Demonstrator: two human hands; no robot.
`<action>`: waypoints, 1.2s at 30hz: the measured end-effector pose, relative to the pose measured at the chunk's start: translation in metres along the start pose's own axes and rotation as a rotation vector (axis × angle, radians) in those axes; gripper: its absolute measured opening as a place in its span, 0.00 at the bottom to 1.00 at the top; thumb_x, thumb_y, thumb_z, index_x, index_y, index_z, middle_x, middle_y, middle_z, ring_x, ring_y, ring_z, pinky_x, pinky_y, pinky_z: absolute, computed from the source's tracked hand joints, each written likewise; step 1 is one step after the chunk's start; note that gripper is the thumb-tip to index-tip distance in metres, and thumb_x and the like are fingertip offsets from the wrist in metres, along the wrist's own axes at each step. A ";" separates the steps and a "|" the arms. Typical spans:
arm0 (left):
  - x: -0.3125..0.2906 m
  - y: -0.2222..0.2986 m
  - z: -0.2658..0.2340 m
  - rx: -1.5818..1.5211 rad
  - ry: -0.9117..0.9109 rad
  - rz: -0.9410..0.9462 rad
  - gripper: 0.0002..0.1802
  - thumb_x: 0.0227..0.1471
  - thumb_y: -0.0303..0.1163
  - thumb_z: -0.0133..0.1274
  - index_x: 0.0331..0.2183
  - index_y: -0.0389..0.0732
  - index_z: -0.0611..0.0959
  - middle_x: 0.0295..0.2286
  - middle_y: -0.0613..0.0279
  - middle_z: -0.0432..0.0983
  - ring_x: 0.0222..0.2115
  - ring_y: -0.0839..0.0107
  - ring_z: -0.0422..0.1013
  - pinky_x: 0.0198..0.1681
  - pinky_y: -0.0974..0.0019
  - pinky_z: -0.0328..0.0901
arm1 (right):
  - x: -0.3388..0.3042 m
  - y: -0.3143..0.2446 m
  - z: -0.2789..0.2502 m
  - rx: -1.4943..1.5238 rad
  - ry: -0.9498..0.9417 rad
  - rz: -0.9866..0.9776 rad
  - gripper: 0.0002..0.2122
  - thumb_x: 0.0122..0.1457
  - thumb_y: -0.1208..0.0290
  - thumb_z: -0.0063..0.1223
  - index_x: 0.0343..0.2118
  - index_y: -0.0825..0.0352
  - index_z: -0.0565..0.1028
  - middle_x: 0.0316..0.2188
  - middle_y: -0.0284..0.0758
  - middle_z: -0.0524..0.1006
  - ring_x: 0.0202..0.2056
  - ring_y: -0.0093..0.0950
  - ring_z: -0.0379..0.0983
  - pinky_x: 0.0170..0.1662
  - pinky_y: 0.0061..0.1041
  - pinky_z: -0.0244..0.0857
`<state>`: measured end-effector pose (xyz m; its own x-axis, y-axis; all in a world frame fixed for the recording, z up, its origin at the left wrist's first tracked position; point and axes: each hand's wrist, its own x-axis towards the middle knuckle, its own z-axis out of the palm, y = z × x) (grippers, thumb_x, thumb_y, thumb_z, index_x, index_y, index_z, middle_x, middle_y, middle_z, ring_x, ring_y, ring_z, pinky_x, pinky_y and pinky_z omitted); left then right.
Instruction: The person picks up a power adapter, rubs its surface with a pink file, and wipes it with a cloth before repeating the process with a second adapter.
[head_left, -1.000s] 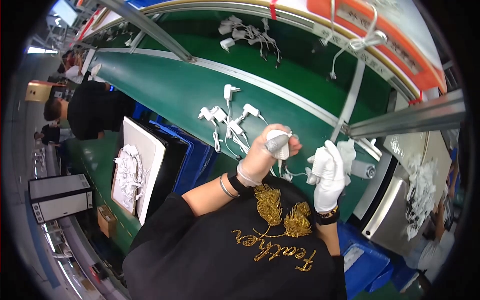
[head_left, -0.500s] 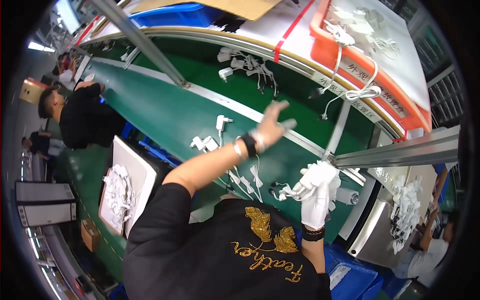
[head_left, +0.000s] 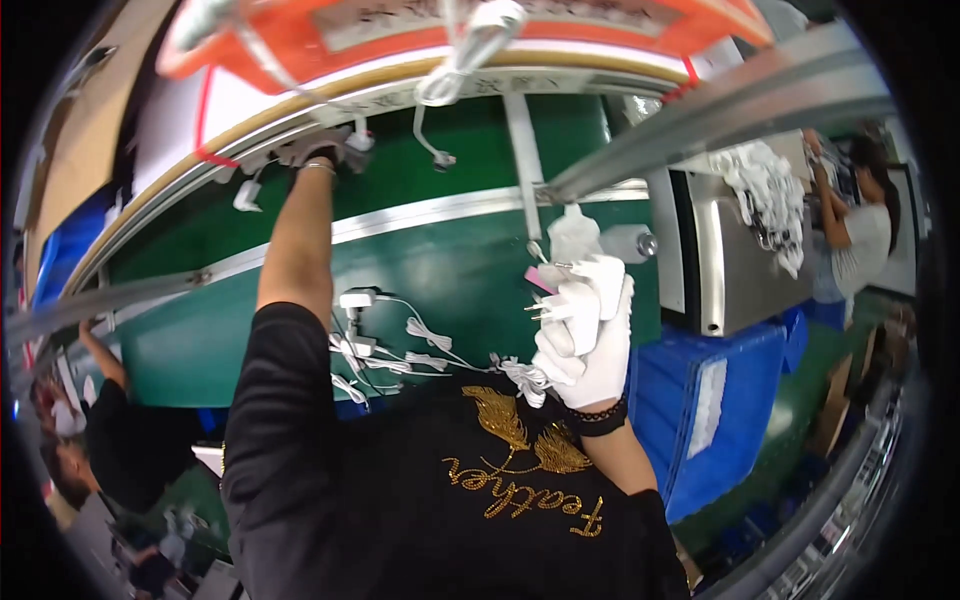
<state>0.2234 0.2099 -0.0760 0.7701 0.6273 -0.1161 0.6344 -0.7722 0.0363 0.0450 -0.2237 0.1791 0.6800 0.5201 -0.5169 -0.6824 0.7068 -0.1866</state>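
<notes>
My right hand [head_left: 600,350], in a white glove, is closed around white plug-in power adapters [head_left: 575,320] with metal pins pointing left; their coiled white cable [head_left: 525,380] hangs below. My left arm stretches forward, and my left hand [head_left: 325,155] is under the shelf edge. Its fingers are blurred and partly hidden, so what they hold is unclear. A white adapter [head_left: 248,195] lies to the left of that hand, on the green surface. Nearer me on the green bench [head_left: 450,260] are more white adapters [head_left: 358,298] with bundled cables [head_left: 428,335].
An orange bin [head_left: 330,40] stands on the shelf above, a bundled white cable [head_left: 470,50] dangling from it. A metal post [head_left: 720,120] slants across the right. A clear bottle [head_left: 630,243], blue crates [head_left: 700,400] and a metal box [head_left: 735,260] are nearby. Co-workers are at both sides.
My view has swung right. My left hand has reached farther forward, under the shelf edge. My right hand still grips adapters, whose pins now show clearly.
</notes>
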 end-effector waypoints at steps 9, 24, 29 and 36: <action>-0.023 -0.037 0.027 -0.155 0.190 -0.013 0.22 0.47 0.46 0.55 0.40 0.41 0.81 0.43 0.47 0.76 0.46 0.49 0.70 0.49 0.53 0.63 | -0.011 -0.006 -0.031 0.260 -0.395 0.089 0.09 0.60 0.65 0.38 0.36 0.64 0.67 0.07 0.25 0.57 0.05 0.18 0.48 0.08 0.19 0.45; -0.306 0.002 -0.095 -0.895 0.227 0.224 0.13 0.38 0.16 0.48 0.28 0.39 0.83 0.33 0.53 0.75 0.38 0.60 0.71 0.43 0.65 0.65 | -0.018 -0.020 -0.016 0.342 -0.715 0.341 0.10 0.61 0.65 0.38 0.38 0.68 0.65 0.04 0.24 0.55 0.03 0.13 0.46 0.07 0.15 0.42; -0.386 0.025 -0.107 -0.900 0.182 0.279 0.15 0.35 0.12 0.46 0.25 0.39 0.81 0.35 0.50 0.71 0.39 0.54 0.70 0.44 0.61 0.66 | -0.020 -0.029 -0.020 0.362 -0.683 0.362 0.11 0.62 0.65 0.40 0.38 0.69 0.65 0.04 0.24 0.54 0.03 0.13 0.46 0.07 0.15 0.43; -0.446 0.028 -0.036 -0.710 -0.182 0.555 0.14 0.35 0.15 0.50 0.25 0.43 0.82 0.38 0.54 0.72 0.41 0.51 0.68 0.45 0.59 0.65 | -0.025 -0.041 -0.029 0.319 -0.735 0.375 0.11 0.62 0.65 0.42 0.38 0.69 0.65 0.06 0.23 0.56 0.04 0.14 0.47 0.07 0.15 0.44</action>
<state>-0.0996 -0.0877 0.0129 0.9922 0.1132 -0.0520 0.1153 -0.6761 0.7278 0.0478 -0.2793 0.1759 0.5016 0.8437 0.1911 -0.8625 0.4706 0.1862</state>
